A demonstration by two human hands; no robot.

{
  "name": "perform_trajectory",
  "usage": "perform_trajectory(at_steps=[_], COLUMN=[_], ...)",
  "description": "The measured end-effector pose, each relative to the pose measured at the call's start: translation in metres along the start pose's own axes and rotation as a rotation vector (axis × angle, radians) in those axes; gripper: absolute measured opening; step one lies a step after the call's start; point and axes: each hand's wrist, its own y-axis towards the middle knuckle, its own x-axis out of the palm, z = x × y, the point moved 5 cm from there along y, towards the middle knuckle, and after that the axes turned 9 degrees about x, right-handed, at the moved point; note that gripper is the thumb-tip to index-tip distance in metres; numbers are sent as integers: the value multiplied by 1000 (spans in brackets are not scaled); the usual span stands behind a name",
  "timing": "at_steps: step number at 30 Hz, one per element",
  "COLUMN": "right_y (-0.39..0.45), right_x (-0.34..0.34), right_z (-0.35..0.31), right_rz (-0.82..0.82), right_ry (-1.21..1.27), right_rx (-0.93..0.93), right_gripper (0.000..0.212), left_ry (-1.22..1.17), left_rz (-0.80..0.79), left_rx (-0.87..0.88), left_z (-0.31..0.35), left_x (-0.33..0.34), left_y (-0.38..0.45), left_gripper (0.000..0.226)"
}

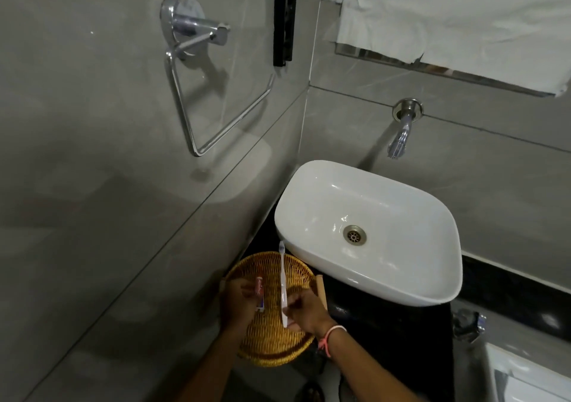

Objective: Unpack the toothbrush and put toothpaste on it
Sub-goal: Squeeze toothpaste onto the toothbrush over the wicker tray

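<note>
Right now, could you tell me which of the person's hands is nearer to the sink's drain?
Right. The right hand, holding the toothbrush, sits just below the sink and its drain; the left hand, holding the toothpaste tube, is farther left over the wicker basket.

Two hands meet above a round wicker basket (272,339) set on a dark counter (386,333) just left of a white basin (401,216). The right hand (304,312) grips a white toothbrush (283,284) by the lower handle, bristle end pointing up toward the basin's rim; the left hand (239,301) holds a small red toothpaste tube (259,293) beside it — tube and brush close, not touching. A pink band (329,338) circles the right wrist. Above the basin, a wall tap (401,135) — farther left, a chrome towel ring (197,70)
</note>
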Motion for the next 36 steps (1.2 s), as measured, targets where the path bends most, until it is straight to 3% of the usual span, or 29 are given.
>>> perform_trajectory(at_steps=[4, 9, 14, 26, 36], right_y=[16, 27, 29, 26, 26], right_x=[11, 14, 5, 5, 6], right_z=[-10, -16, -15, -13, -17], right_rz=[77, 125, 241, 289, 275], right_ry=[-181, -157, -116, -144, -194], right_rx=[-78, -72, -68, -87, -62], right_gripper=[23, 27, 15, 18, 19], left_ry=[77, 139, 274, 510, 509], left_rz=[91, 118, 127, 62, 22], left_rx=[-21, 51, 137, 249, 182], left_z=[-13, -9, -3, -1, 0], left_x=[8, 14, 16, 15, 15], left_y=[-2, 0, 1, 3, 5], left_gripper=[15, 25, 30, 28, 45])
